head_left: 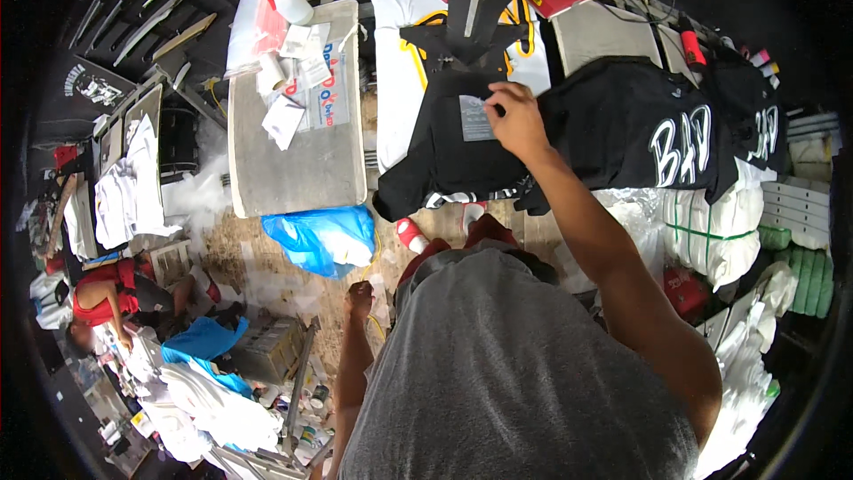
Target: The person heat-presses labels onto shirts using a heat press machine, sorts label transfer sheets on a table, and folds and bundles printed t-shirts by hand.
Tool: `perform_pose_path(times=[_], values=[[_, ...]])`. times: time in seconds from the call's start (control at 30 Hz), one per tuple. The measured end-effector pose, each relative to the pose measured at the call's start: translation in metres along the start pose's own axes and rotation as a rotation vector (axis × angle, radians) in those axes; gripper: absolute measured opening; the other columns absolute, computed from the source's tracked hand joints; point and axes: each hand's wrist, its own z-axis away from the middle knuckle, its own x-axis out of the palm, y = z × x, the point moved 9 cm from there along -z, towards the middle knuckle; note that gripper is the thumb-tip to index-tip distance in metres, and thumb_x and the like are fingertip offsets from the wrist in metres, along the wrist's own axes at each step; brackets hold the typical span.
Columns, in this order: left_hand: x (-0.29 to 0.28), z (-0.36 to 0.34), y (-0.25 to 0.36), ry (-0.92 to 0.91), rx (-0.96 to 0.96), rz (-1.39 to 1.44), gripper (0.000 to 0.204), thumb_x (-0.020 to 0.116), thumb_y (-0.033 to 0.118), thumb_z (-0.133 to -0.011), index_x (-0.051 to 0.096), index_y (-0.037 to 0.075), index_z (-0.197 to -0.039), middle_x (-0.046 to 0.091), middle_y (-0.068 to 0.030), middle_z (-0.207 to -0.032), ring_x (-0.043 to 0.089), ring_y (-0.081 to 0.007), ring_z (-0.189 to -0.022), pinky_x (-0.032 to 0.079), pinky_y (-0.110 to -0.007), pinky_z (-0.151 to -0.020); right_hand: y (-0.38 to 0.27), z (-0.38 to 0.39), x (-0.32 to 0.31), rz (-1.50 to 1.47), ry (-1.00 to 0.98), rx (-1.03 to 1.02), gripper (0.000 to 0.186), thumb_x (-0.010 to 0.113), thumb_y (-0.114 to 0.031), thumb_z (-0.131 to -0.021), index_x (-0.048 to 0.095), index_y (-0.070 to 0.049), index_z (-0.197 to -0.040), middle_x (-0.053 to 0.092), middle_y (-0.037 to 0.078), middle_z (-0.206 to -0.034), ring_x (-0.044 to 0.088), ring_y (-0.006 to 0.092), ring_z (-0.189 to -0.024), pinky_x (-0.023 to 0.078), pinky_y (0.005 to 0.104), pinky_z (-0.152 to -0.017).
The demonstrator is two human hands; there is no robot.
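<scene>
My right hand (517,117) reaches forward over a black garment (458,169), its thumb and fingers pinched at the right edge of a small greyish film sheet (477,120). The film lies on the garment's dark upper part, just below the black arm of a press (480,9). Beneath the garment, a white cloth with yellow and black trim (391,80) shows at the sides. Low at my left side hangs my left hand (360,300), with its fingers curled in and nothing visible in them.
Left of the garment is a grey board (293,169) with papers and a white bottle (291,4). Black lettered shirts (622,124) lie to the right. A blue plastic bag (320,236) sits below the board. Another person (115,298) in red works at far left.
</scene>
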Motion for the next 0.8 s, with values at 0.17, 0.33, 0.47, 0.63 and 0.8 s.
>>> perform_pose_path(times=[0.17,0.33,0.47,0.63,0.8], values=[[0.013,0.005,-0.004,0.102,-0.084,0.082,0.027,0.060,0.028,-0.091,0.068,0.003,-0.089,0.069,-0.0135,-0.079,0.069,-0.0218,-0.066,0.054,-0.036,-0.061,-0.074,0.048,-0.031,-0.305,-0.231,-0.203,0.024,0.072,-0.011,-0.086,0.063,-0.006,-0.107,0.069,0.009,-0.096,0.067,0.0260,-0.086,0.054,0.0383,-0.074],[0.035,0.017,0.019,0.059,-0.104,0.194,0.021,0.057,0.020,-0.095,0.067,0.003,-0.086,0.068,-0.0087,-0.078,0.069,-0.0188,-0.066,0.054,-0.035,-0.061,-0.058,0.029,-0.073,-0.785,-0.724,0.279,0.035,0.070,-0.023,-0.095,0.058,-0.007,-0.123,0.063,-0.001,-0.073,0.061,0.0088,-0.063,0.048,0.0270,-0.057],[0.041,0.032,0.034,0.116,-0.083,0.132,0.020,0.056,0.017,-0.096,0.066,0.002,-0.086,0.067,-0.0089,-0.077,0.068,-0.0176,-0.068,0.053,-0.033,-0.059,-0.053,-0.137,-0.235,-0.364,0.126,-0.163,0.019,0.062,-0.021,-0.095,0.068,-0.005,-0.103,0.071,0.007,-0.094,0.067,0.0166,-0.083,0.051,0.0309,-0.077],[0.052,0.051,0.013,0.178,-0.051,0.182,0.020,0.058,0.020,-0.097,0.067,0.004,-0.091,0.069,-0.0122,-0.082,0.070,-0.0189,-0.073,0.054,-0.033,-0.063,-0.051,-0.289,-0.235,-0.477,0.123,-0.400,0.040,0.064,-0.035,-0.095,0.070,-0.002,-0.117,0.071,0.006,-0.108,0.063,0.0151,-0.101,0.048,0.0288,-0.092],[0.068,0.054,-0.055,0.115,-0.138,0.102,0.027,0.062,0.030,-0.094,0.070,0.008,-0.107,0.071,-0.0153,-0.089,0.071,-0.0243,-0.076,0.056,-0.039,-0.070,0.006,-0.284,-0.151,-0.717,-0.279,0.004,0.039,0.056,-0.038,-0.098,0.069,-0.011,-0.123,0.070,0.001,-0.102,0.061,0.0115,-0.088,0.048,0.0270,-0.078]])
